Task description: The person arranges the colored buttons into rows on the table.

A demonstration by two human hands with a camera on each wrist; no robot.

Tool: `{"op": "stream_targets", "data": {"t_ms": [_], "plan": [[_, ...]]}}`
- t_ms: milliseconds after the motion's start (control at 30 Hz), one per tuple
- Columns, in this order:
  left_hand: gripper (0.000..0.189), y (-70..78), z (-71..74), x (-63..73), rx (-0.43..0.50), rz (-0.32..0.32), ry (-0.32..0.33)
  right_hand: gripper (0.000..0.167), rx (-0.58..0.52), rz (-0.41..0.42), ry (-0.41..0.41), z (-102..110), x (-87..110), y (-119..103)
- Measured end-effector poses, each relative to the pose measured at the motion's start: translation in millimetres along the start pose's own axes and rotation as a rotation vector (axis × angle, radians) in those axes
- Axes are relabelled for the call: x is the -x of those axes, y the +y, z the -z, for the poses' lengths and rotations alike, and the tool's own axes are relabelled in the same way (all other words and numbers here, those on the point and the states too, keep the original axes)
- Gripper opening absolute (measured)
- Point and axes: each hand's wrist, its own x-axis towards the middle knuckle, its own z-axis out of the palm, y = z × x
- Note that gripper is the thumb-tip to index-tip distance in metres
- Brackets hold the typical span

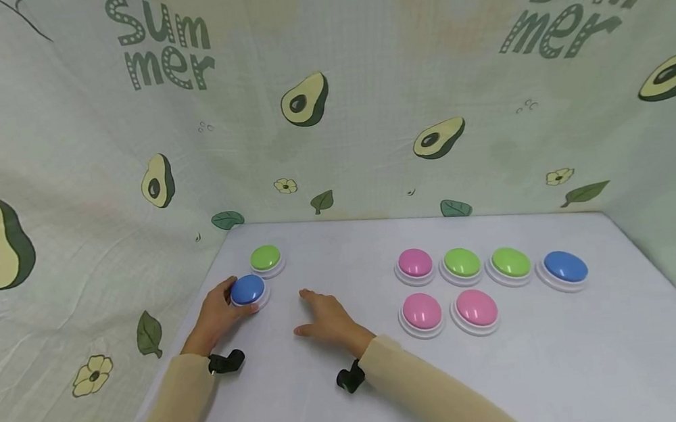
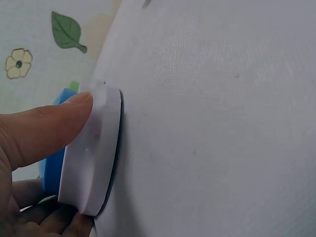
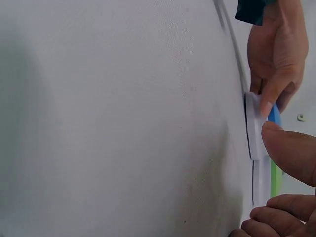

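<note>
At the table's left side, my left hand point(image 1: 221, 315) grips a blue push button point(image 1: 248, 289) with a round white base. Its thumb point(image 2: 59, 118) lies along the base while the other fingers curl round the far side in the left wrist view. Just behind the blue button stands a green push button point(image 1: 266, 258), their bases close together. My right hand point(image 1: 326, 318) hovers over the table to the right of the blue button, holding nothing, fingers extended and thumb apart.
Right of centre, two pink buttons point(image 1: 422, 311) point(image 1: 476, 308) form a front row. Behind them are another pink button point(image 1: 415, 263), two green buttons point(image 1: 462, 263) point(image 1: 511, 263) and a blue button point(image 1: 565, 267). A patterned cloth point(image 1: 370, 167) hangs behind the white table point(image 1: 332, 408).
</note>
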Motion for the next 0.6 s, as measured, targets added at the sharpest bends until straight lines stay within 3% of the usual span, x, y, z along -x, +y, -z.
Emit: {"op": "stream_targets", "data": {"t_ms": [367,600], "plan": [[0.097,-1.2,0.5,3.8,-0.044,0.010,0.013,0.080,0.043,0.005,0.008,-15,-22.2,-14],[0.092,1.9,-8.9,7.4,-0.029,-0.009,0.020,0.081,0.050,-0.002,0.026,-21,-31.7,-14]]}}
